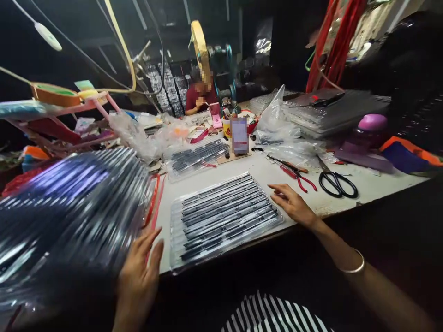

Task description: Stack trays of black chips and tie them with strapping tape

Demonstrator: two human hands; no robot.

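Flat clear plastic tray [221, 216] holds rows of thin black strips. Right hand [292, 203] open, touching tray's right edge. Left hand [140, 269] open, against tall blurry stack of shiny trays [65, 216], left.

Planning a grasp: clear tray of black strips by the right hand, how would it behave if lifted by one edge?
The tray of black strips looks like thin clear plastic, so it probably flexes. Its glossy surface may be slippery. The strips lie loose in rows, so tilting could spill them. The right hand rests at its edge.

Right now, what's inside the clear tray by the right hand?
The tray holds rows of dark thin strips lying lengthwise under clear plastic. The right hand rests at its right edge. Glare hides the strips' detail and anything beneath them.
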